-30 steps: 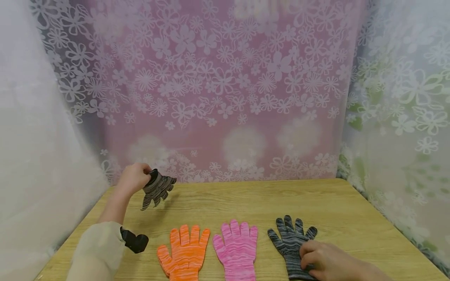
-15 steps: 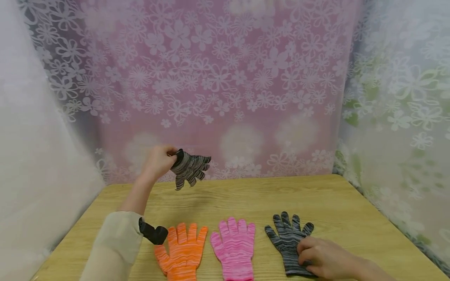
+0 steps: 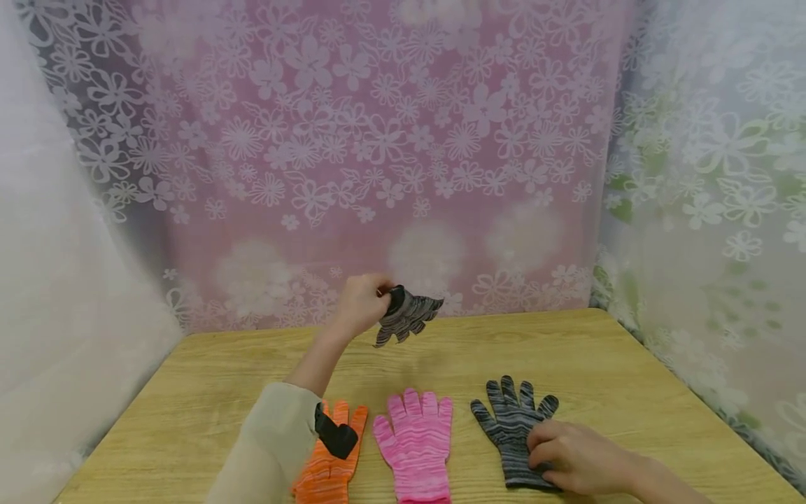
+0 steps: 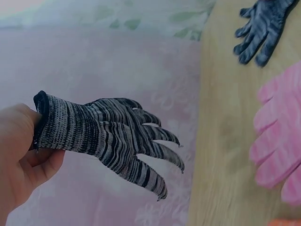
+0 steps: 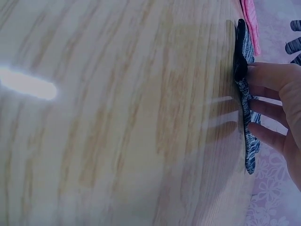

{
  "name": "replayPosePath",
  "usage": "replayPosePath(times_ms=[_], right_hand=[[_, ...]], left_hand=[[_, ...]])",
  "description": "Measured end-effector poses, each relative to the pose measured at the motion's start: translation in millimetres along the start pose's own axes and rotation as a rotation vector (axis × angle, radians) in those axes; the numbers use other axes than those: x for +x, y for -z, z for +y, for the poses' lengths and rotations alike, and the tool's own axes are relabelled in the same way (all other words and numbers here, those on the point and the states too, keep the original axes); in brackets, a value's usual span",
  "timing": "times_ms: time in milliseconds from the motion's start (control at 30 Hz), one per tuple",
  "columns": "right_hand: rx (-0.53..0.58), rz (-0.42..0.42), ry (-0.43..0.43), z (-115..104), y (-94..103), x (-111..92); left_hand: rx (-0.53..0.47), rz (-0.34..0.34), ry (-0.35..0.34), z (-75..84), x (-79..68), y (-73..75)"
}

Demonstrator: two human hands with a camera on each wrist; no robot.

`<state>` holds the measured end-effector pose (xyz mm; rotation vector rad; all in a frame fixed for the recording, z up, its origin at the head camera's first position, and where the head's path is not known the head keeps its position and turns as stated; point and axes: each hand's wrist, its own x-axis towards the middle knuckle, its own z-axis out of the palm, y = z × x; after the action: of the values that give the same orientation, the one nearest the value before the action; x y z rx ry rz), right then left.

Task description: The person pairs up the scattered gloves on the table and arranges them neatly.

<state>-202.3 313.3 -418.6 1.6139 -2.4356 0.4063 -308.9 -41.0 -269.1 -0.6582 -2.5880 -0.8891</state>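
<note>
My left hand (image 3: pixel 364 306) grips a black-and-grey striped knit glove (image 4: pixel 113 134) by its dark cuff. Held up over the far half of the table, the glove dangles with its empty fingers pointing right and down. A blue-grey and black striped glove (image 3: pixel 513 427) lies flat at the right front, fingers away from me. On its right side rests my right hand (image 3: pixel 576 455), with fingertips touching the fabric near the cuff. In the right wrist view these fingers (image 5: pixel 268 110) are fairly straight against that glove. A pink glove (image 3: pixel 415 444) lies in the middle, left of it.
An orange glove (image 3: pixel 327 469) lies left of the pink one, partly hidden by my left sleeve (image 3: pixel 267 434) and the black wrist camera (image 3: pixel 336 434). Flower-patterned curtains (image 3: pixel 403 140) border the wooden table (image 3: pixel 208 392) at the back and on the right; a pale sheet (image 3: pixel 82 301) hangs on the left.
My left hand has carried the striped glove rightward across the back of the table, rising and then dipping a little. My right hand stays on the blue-grey glove.
</note>
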Motion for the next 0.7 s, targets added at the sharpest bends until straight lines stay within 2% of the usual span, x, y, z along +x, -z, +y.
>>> replayPosePath(times_ms=[167,333,467,567,700], right_hand=[[-0.007,0.002,-0.002,-1,1.0,0],[-0.013,-0.013,-0.023,-2,1.6,0],[-0.021,-0.009,-0.025,-2,1.5,1],[-0.017,0.003,-0.024,-2,1.2,0],[-0.007,0.011,-0.021,-3,0.7,-1]], left_hand=[[0.094,-0.048,-0.139,28.7,-1.3,-28.9],[0.182,-0.042,-0.29,55.1,-4.6,-56.1],[0.252,-0.046,-0.364,75.8,-9.0,-75.3],[0.324,-0.088,-0.387,90.7,-14.4,-88.8],[0.464,-0.136,-0.461,105.2,-21.9,-108.0]])
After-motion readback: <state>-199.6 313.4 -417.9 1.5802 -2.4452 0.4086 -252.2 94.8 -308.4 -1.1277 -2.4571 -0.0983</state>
